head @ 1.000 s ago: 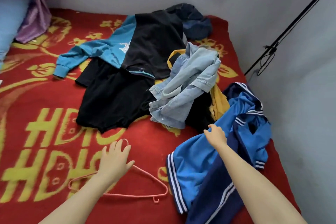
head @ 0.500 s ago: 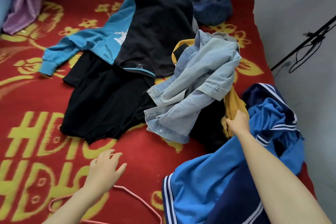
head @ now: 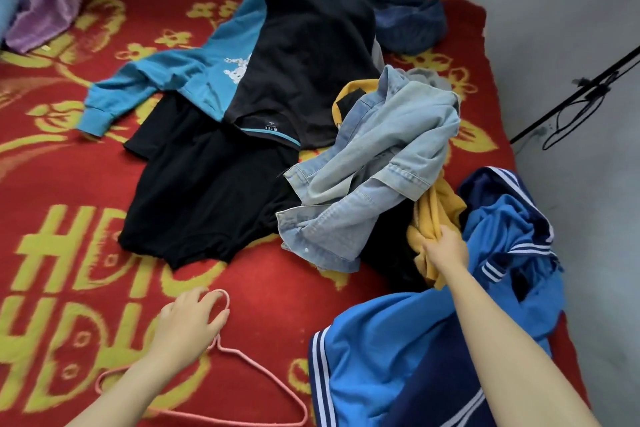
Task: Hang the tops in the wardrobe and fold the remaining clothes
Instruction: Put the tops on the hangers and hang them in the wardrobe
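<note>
My left hand lay over the neck of the pink hanger, fingers loose and spread, not closed round it; the hook poked out just past my fingertips and the rest of the wire ran back beside my forearm. My right hand reached further out and gripped a bunched fold of the yellow top, fingers curled into the cloth.

That top was mostly buried. The denim shirt sprawled across it, so only the fold at my hand and a bit of yellow collar at the far side showed. Left of the denim, a teal sweatshirt stretched one sleeve toward the left, a black garment lay flat below it, and a dark tee overlapped both. A navy bundle sat at the far edge. Blue sports clothes with white stripes were heaped under and to the right of my right arm.

Everything rested on a bed with a red blanket patterned in yellow. Purple cloth lay at the far left corner, a grey wall ran behind and along the right, and a black rod slanted across it.
</note>
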Action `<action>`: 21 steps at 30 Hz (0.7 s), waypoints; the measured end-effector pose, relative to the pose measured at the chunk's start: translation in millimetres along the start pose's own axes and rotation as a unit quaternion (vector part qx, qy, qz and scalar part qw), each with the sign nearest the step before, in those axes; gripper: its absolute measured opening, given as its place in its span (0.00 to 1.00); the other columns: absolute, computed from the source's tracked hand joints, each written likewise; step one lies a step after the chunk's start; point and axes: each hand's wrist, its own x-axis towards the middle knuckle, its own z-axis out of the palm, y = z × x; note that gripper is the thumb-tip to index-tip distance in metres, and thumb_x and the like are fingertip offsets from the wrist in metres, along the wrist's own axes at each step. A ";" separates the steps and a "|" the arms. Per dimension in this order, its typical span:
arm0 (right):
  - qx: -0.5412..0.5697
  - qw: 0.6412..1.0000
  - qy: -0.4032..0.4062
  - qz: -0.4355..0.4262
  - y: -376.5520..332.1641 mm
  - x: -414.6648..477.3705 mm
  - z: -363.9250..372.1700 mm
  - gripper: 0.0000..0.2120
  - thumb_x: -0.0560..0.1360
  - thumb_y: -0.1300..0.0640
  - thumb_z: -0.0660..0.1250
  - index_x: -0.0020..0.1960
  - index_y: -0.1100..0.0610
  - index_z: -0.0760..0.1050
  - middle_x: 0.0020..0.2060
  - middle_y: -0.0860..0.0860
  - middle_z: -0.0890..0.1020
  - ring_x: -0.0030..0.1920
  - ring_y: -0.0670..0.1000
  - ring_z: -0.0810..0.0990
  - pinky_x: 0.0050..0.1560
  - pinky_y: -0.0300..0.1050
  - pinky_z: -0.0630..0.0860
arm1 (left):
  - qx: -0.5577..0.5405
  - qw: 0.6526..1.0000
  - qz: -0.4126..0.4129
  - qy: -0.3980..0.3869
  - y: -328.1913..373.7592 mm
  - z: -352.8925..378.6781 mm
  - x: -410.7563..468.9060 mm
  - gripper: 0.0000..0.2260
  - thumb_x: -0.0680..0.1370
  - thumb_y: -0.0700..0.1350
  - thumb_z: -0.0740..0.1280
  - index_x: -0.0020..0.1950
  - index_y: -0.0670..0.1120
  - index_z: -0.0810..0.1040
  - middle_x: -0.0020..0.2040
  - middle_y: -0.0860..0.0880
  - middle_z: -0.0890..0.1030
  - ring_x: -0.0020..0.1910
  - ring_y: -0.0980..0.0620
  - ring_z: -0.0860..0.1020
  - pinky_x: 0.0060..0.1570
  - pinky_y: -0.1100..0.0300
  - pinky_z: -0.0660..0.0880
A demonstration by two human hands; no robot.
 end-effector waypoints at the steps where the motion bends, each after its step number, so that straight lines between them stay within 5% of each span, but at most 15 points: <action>1: 0.016 1.000 -0.002 -0.005 -2.4 -6.1 -5.6 0.09 0.76 0.55 0.64 0.45 0.61 0.72 0.40 0.56 0.77 0.44 0.59 0.75 0.41 0.46 0.67 | -0.006 1.000 0.008 0.005 2.5 -2.3 -1.3 0.17 0.79 0.57 0.58 0.66 0.55 0.71 0.65 0.53 0.71 0.67 0.53 0.67 0.63 0.57 0.63; 6: 0.085 0.996 -0.018 -0.021 -30.9 -52.3 -47.5 0.07 0.73 0.56 0.68 0.38 0.56 0.74 0.36 0.52 0.77 0.44 0.57 0.76 0.42 0.46 0.70 | -0.036 0.998 0.044 0.031 2.0 -18.9 -24.3 0.16 0.80 0.56 0.58 0.65 0.54 0.72 0.62 0.55 0.72 0.65 0.54 0.68 0.60 0.58 0.63; 12: 0.157 0.980 0.008 -0.123 -82.4 -150.9 -114.7 0.09 0.68 0.62 0.71 0.40 0.69 0.77 0.32 0.56 0.76 0.35 0.53 0.74 0.36 0.46 0.69 | -0.067 0.994 0.068 0.045 -31.0 -38.9 -48.6 0.16 0.80 0.57 0.56 0.64 0.55 0.72 0.61 0.55 0.72 0.64 0.56 0.68 0.60 0.59 0.64; 15: 0.148 0.974 0.020 -0.168 -118.6 -230.9 -159.3 0.09 0.67 0.61 0.73 0.38 0.67 0.78 0.31 0.56 0.77 0.34 0.53 0.75 0.36 0.47 0.73 | -0.078 0.991 0.093 0.057 -52.9 -56.3 -59.2 0.17 0.80 0.57 0.56 0.66 0.54 0.71 0.65 0.55 0.71 0.65 0.55 0.69 0.61 0.59 0.65; 18: 0.134 0.970 0.051 -0.198 -153.9 -323.6 -193.7 0.10 0.59 0.55 0.70 0.37 0.59 0.80 0.29 0.50 0.80 0.31 0.47 0.77 0.32 0.38 0.75 | -0.090 0.985 0.131 0.068 -79.1 -76.8 -70.8 0.17 0.80 0.57 0.57 0.66 0.53 0.71 0.66 0.53 0.70 0.65 0.52 0.68 0.61 0.58 0.65; 21: 0.128 0.963 0.069 -0.229 -182.7 -400.9 -216.6 0.05 0.66 0.63 0.71 0.39 0.54 0.79 0.35 0.53 0.82 0.37 0.51 0.79 0.35 0.40 0.77 | -0.117 0.975 0.165 0.087 -107.6 -98.1 -81.2 0.20 0.79 0.57 0.59 0.68 0.52 0.69 0.67 0.52 0.70 0.65 0.51 0.68 0.62 0.58 0.66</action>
